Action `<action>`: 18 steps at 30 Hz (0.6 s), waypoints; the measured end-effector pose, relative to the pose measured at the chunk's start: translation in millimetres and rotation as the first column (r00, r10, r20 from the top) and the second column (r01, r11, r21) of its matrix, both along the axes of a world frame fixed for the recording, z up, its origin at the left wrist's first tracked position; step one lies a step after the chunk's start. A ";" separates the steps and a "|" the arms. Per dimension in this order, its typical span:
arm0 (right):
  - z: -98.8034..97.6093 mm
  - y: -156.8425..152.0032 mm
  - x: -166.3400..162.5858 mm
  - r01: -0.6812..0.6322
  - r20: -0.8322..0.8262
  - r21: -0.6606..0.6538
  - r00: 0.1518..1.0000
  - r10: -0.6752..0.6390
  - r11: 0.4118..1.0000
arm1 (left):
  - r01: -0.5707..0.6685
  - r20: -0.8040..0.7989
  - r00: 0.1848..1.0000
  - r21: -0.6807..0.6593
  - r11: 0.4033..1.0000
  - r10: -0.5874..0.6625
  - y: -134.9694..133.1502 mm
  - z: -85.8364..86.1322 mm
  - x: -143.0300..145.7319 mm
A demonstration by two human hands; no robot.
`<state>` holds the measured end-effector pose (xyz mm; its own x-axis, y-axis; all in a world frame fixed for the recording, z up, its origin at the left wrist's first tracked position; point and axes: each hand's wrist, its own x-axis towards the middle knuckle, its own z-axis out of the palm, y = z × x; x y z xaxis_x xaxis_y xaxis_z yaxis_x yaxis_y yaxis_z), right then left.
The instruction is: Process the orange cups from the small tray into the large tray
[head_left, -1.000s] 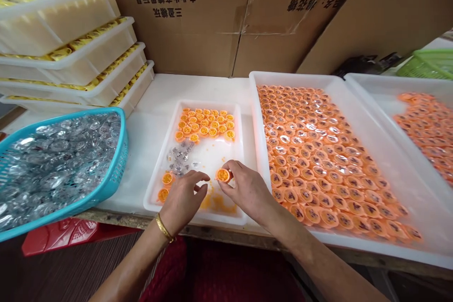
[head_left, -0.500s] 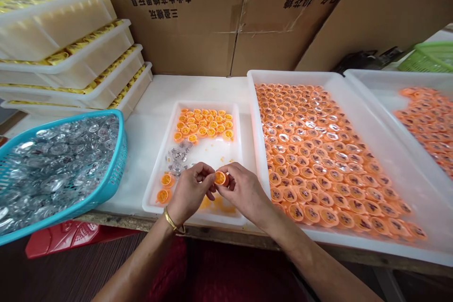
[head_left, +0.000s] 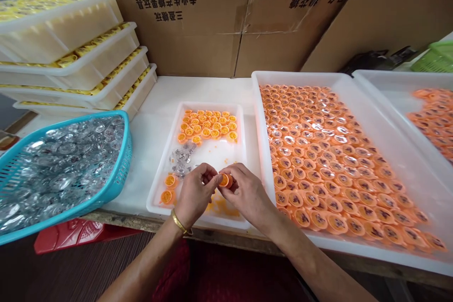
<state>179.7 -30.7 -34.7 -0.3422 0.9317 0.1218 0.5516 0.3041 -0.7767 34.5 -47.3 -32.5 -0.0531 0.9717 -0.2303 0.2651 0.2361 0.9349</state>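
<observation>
Between my two hands is a small orange cup [head_left: 225, 180] with yellow-orange bits inside, held over the front of a small white tray [head_left: 161, 170]. My right hand [head_left: 246, 191] grips the cup's right side with closed fingers. On its left side, the thumb and fingers of my left hand [head_left: 198, 191] pinch at the rim. Filled orange cups [head_left: 206, 124] stand in rows at the tray's back. Clear domed lids [head_left: 181, 158] lie in a loose pile at its left, with two more cups [head_left: 169, 188] in front of them. Loose yellow bits [head_left: 221, 205] show partly behind my hands.
A blue basket [head_left: 126, 151] of clear lids sits at left, before stacked white trays [head_left: 130, 61] with yellow items. At right, a large white tray [head_left: 264, 151] holds many lidded orange cups [head_left: 318, 151], beside another such tray [head_left: 382, 104]. Cardboard boxes [head_left: 212, 52] stand behind.
The whole view has shifted slightly, so the scene sits a little further right. Both hands still hold the orange cup, now tilted a little differently, with the left thumb over its rim.
</observation>
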 end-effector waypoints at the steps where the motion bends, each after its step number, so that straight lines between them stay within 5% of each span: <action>1: 0.3 -0.3 0.1 -0.002 -0.002 0.001 1.000 0.002 1.000 | -0.008 0.001 1.000 -0.001 1.000 0.008 0.6 0.3 2.8; 8: 0.4 0.4 2.7 0.004 -0.041 -0.049 0.999 -0.006 0.999 | -0.036 0.087 0.995 -0.083 0.996 0.043 -5.0 0.1 4.4; 11: 1.0 1.7 4.2 0.068 -0.115 -0.096 0.990 -0.078 0.993 | 0.052 -0.197 0.978 -0.071 0.996 -0.065 -11.1 -0.1 -8.0; 14: 2.3 3.6 6.1 0.049 -0.273 -0.300 0.953 -0.135 0.953 | 0.250 -0.639 0.743 -0.012 0.968 -0.200 -10.9 3.8 -23.0; 18: 5.1 6.3 8.1 -0.118 -0.486 -0.539 0.852 -0.194 0.834 | 0.350 -0.899 0.407 -0.008 0.937 -0.160 9.0 9.2 -34.6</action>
<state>187.8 -24.4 -29.5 -0.3390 0.9064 -0.2520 0.0385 -0.2542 -0.9664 -0.2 -38.3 -23.3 0.1246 0.9903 -0.0608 0.9792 -0.1128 0.1686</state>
